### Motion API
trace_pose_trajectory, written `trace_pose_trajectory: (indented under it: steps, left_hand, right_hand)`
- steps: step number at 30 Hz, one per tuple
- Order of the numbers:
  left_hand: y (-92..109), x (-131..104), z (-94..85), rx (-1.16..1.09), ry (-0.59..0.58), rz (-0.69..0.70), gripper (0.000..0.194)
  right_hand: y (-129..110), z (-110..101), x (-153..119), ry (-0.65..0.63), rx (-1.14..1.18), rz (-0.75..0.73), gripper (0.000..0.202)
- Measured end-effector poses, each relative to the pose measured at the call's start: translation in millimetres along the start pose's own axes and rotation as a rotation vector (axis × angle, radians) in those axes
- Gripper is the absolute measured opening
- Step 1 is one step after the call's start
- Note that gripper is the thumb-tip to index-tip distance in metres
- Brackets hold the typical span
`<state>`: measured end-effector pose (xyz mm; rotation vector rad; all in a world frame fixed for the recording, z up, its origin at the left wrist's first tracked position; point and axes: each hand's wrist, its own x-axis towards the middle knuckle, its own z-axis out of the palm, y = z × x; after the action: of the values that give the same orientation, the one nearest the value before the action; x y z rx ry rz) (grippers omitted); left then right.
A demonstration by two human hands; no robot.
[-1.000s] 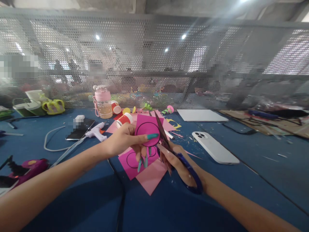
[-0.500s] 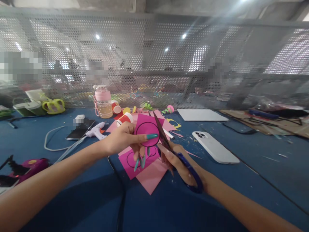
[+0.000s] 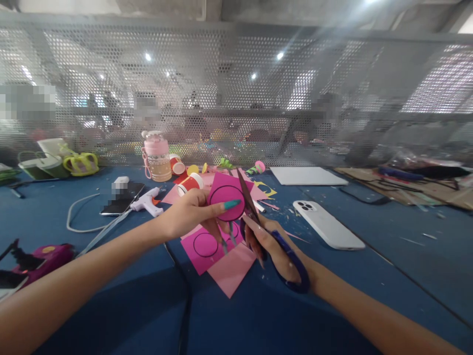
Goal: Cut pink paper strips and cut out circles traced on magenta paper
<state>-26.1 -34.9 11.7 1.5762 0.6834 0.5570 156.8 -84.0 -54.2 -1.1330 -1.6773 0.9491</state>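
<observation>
My left hand [image 3: 197, 212] pinches a magenta paper piece [image 3: 226, 190] with a black circle outline, its thumb lying across the circle. My right hand [image 3: 275, 249] has its fingers through the blue handles of the scissors [image 3: 298, 268]. The dark blades point up and away, at the right edge of the magenta piece beside the circle line. Below my left hand lies another magenta sheet [image 3: 199, 251] with drawn circles, partly over a pink sheet [image 3: 231, 276]. Under the raised piece, the tips of my left fingers are blurred.
Left are a pink bottle [image 3: 157, 155], a glue gun [image 3: 148, 201], a dark phone [image 3: 123, 197] and a purple tool [image 3: 46, 261]. A red and white cup [image 3: 190, 183] lies behind my left hand. Right are a white phone [image 3: 328, 224] and a white board [image 3: 308, 176]. Perforated metal stands behind.
The magenta piece has turned slightly in my left hand, whose lower fingers have shifted to the right. The scissor blades have closed somewhat along its right edge.
</observation>
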Motion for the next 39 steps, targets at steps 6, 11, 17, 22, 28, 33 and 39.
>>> trace_pose_trajectory:
  steps: [6, 11, 17, 22, 28, 33, 39]
  left_hand:
    - [-8, 1, 11.2, -0.071, 0.242, 0.142, 0.026]
    - [-8, 0, 13.9, -0.045, 0.305, 0.146, 0.03]
    - [-13, 3, 13.4, -0.045, 0.256, 0.123, 0.022]
    - [-12, 1, 13.8, -0.059, 0.224, 0.152, 0.023]
    - [-12, 0, 15.5, -0.078, 0.201, 0.151, 0.021]
    - [-13, -1, 14.7, -0.071, 0.179, 0.161, 0.022]
    - [-11, -1, 15.4, -0.053, 0.173, 0.173, 0.022]
  right_hand:
    - [-1, 3, 1, 0.024, 0.073, 0.001, 0.041]
    - [-3, 5, 0, 0.018, 0.093, -0.007, 0.042]
    - [-5, 4, 0, -0.008, 0.064, -0.017, 0.043]
    - [-5, 4, 0, 0.0, 0.027, -0.049, 0.041]
    - [-6, 1, 0, -0.006, -0.043, -0.074, 0.037]
    - [-6, 0, 1, -0.028, -0.045, -0.084, 0.036]
    - [-3, 1, 1, -0.004, -0.054, -0.07, 0.034]
